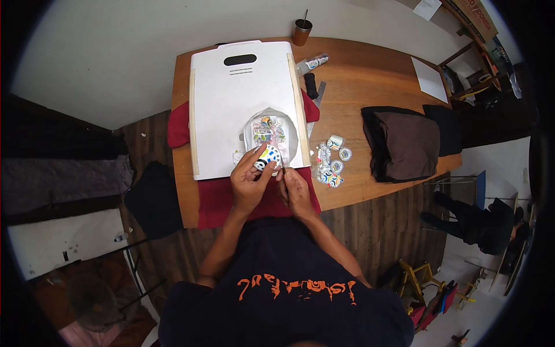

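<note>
My left hand (248, 184) pinches a round white sticker (267, 157) printed in bright colours. The thumb lies over its lower edge and the fingers are behind it. Close at its right side, my right hand (296, 189) grips a slim dark tool (283, 164) upright; its kind is too small to make out, and its tip is at the sticker's edge. Just beyond both hands, a sheet of colourful stickers (269, 128) lies within a round pale area on a large white board (217, 115) with a slotted handle hole.
Maroon cloth (222, 202) pokes out under the board on the wooden table (370, 75). Round cut stickers and scraps (330, 165) lie right of the board, near a metal ruler (319, 95). Folded dark garments (404, 141) sit farther right. A brown tumbler (301, 32) stands at the back.
</note>
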Demonstrator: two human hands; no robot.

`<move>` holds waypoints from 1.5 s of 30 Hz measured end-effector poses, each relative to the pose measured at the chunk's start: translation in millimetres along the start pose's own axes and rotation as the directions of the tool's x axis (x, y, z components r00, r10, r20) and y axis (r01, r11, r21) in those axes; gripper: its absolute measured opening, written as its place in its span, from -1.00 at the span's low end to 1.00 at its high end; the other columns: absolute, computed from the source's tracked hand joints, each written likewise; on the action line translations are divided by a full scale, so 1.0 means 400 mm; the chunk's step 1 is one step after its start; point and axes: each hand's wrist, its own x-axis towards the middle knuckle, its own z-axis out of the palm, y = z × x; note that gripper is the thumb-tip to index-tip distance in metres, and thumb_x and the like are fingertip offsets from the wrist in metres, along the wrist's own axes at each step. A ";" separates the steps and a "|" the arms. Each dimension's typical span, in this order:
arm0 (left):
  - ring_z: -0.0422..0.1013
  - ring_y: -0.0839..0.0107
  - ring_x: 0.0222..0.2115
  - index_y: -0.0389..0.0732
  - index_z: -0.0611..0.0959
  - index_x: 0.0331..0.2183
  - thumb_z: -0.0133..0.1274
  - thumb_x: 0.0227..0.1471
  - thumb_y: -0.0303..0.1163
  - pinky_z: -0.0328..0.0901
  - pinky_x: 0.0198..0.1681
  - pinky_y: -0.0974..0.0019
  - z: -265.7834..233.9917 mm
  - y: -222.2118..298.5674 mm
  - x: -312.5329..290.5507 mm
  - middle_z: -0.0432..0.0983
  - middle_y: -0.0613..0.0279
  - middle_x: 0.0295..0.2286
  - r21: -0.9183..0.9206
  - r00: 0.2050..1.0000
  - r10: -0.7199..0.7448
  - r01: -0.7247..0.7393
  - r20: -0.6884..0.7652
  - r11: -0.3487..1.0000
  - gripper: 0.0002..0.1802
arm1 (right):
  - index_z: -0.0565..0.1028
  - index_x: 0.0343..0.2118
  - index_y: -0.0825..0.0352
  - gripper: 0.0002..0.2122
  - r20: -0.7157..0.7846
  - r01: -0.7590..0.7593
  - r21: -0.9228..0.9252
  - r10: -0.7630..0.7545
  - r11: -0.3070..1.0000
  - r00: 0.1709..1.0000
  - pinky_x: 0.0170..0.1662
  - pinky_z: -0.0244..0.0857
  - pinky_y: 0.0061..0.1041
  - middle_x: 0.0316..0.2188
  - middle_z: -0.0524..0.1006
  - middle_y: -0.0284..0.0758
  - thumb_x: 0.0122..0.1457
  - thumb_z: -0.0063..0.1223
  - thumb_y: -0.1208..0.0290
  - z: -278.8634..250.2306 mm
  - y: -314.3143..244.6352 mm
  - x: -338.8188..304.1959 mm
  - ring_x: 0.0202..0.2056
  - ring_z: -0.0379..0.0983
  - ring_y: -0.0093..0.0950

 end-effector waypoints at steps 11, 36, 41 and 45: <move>0.48 0.45 -0.17 -0.48 0.46 0.04 0.11 0.04 -0.73 0.44 -0.15 0.49 0.004 -0.002 -0.003 0.43 0.06 -0.07 -0.023 1.000 -0.014 0.014 -0.001 1.000 -0.52 | 0.35 -0.27 0.30 -0.69 -0.013 0.018 -0.001 -0.018 1.000 1.000 -0.71 -0.14 -0.70 -0.75 0.16 -0.55 0.41 -0.31 0.15 0.004 -0.006 0.001 -0.77 -0.04 -0.75; 0.48 0.45 -0.20 -0.47 0.46 0.06 0.06 0.05 -0.77 0.44 -0.16 0.47 -0.003 -0.005 0.003 0.43 0.04 -0.06 -0.071 0.998 -0.041 0.044 0.042 0.997 -0.51 | 0.35 -0.25 0.31 -0.69 0.002 0.007 0.013 -0.008 1.000 1.000 -0.71 -0.17 -0.70 -0.75 0.15 -0.56 0.41 -0.31 0.14 -0.006 -0.006 0.003 -0.77 -0.05 -0.75; 0.48 0.43 -0.19 -0.48 0.45 0.06 0.06 0.04 -0.77 0.45 -0.15 0.46 -0.007 -0.013 0.002 0.42 0.02 -0.05 -0.082 0.997 -0.051 0.056 0.053 0.995 -0.51 | 0.35 -0.26 0.30 -0.69 -0.006 0.005 0.002 -0.005 1.000 1.000 -0.71 -0.17 -0.70 -0.74 0.15 -0.56 0.41 -0.31 0.14 -0.003 -0.011 0.002 -0.77 -0.05 -0.76; 0.48 0.43 -0.18 -0.48 0.45 0.05 0.06 0.04 -0.77 0.44 -0.15 0.47 -0.006 -0.010 0.002 0.42 0.02 -0.05 -0.078 0.997 -0.056 0.060 0.055 0.995 -0.51 | 0.35 -0.27 0.30 -0.70 -0.011 -0.002 0.011 0.002 1.000 1.000 -0.70 -0.17 -0.70 -0.74 0.15 -0.56 0.41 -0.31 0.14 -0.006 -0.007 0.000 -0.76 -0.05 -0.76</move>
